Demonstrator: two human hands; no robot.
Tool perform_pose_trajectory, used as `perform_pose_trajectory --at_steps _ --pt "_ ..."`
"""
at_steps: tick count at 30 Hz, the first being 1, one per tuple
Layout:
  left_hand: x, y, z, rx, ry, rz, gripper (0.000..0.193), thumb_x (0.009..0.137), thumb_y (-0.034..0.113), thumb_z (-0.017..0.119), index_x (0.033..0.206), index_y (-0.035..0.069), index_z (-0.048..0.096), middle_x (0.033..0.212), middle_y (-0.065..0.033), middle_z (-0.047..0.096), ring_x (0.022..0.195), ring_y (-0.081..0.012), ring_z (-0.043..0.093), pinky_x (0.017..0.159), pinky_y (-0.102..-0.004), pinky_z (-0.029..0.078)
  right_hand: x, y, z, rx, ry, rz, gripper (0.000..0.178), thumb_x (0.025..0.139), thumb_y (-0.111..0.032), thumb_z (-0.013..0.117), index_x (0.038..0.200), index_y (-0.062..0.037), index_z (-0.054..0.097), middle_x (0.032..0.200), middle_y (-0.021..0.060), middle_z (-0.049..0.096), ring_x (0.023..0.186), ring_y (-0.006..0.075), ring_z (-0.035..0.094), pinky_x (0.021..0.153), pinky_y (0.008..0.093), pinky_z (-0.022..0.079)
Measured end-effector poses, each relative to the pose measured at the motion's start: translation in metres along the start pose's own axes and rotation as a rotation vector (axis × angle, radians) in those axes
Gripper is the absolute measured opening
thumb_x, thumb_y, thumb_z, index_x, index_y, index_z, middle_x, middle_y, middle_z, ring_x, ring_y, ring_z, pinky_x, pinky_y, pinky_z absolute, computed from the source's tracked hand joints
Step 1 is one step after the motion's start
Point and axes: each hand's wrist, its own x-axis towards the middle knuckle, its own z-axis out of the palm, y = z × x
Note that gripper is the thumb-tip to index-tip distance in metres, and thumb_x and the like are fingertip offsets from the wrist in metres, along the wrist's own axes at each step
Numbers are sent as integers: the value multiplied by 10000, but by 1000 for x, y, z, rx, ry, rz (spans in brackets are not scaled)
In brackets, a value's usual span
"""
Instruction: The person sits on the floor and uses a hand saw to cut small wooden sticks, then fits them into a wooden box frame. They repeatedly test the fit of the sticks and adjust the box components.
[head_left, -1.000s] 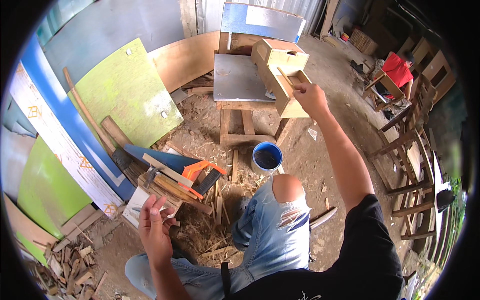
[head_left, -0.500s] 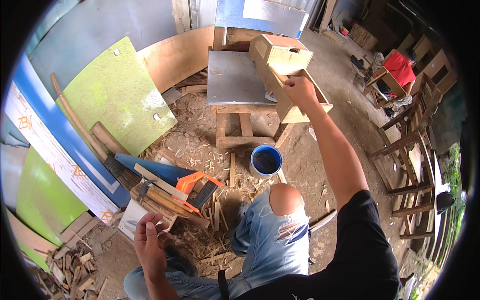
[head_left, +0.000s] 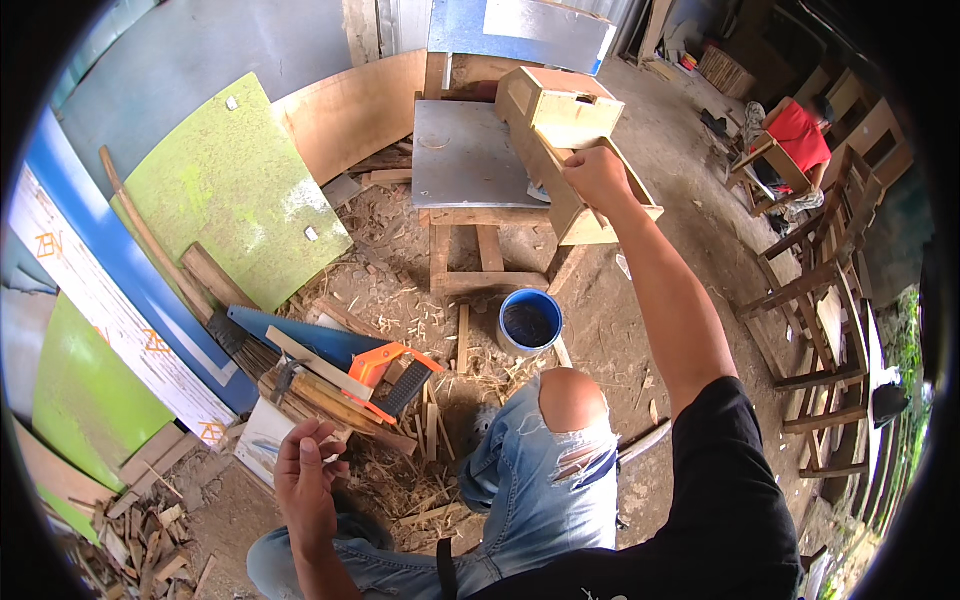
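Note:
My right arm reaches out to a pale wooden box (head_left: 585, 222) with a raised closed part and an open-topped compartment. My right hand (head_left: 598, 180) is closed in a fist over that compartment's near left side. What its fingers grip, if anything, is hidden from this angle. The box rests on the right side of a small wooden table (head_left: 468, 160) with a grey top. Low on the left, my left hand (head_left: 306, 478) is raised above my knee with its fingers curled. A small whitish bit shows at its fingertips, too small to name.
A handsaw (head_left: 385, 370) with an orange and black handle lies with a hammer (head_left: 288, 378) and wood strips beside my left hand. A blue-rimmed bucket (head_left: 530, 322) stands before the table. Wooden chair frames (head_left: 825, 330) line the right; a person in red (head_left: 800, 140) sits beyond.
My left hand's fingers have curled in a little more, and a whitish bit now shows at them. My right hand has shifted very slightly over the box.

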Motion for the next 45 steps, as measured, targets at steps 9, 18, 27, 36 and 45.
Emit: perform_pose_trajectory --at_steps 9,18,27,36,45 --pt "-1 2 -1 13 -12 -8 337 1057 283 473 1274 36 545 1171 -98 647 928 -146 620 742 -289 504 6 -1 -9 -124 -74 -83 244 765 -159 627 942 -100 784 919 175 732 886 310 711 818 376 550" --pt "-2 5 -3 22 -24 -3 332 1052 288 485 1253 33 555 1167 -101 648 935 -153 623 740 -296 507 16 -2 -10 -221 -129 -124 253 778 -165 602 945 -170 792 886 125 739 835 294 715 775 367 563" --pt "-1 4 -3 7 -35 -5 330 1053 284 485 1250 28 553 1161 -104 646 934 -163 622 734 -297 508 18 -3 -11 -195 -168 -45 237 767 -164 594 896 -195 791 829 72 739 779 237 720 738 347 571" --pt "-1 6 -2 30 -40 -8 337 1049 290 495 1250 26 552 1161 -101 645 935 -161 619 722 -291 517 24 0 -11 -183 -189 -8 213 803 -185 580 870 -151 780 725 78 724 650 208 714 672 319 570" --pt "-1 7 -1 30 -39 -16 338 1048 287 498 1254 25 555 1158 -100 647 933 -157 618 718 -283 513 25 -3 -12 -72 -197 49 296 695 -141 717 972 -59 782 770 93 727 613 175 671 554 317 559"
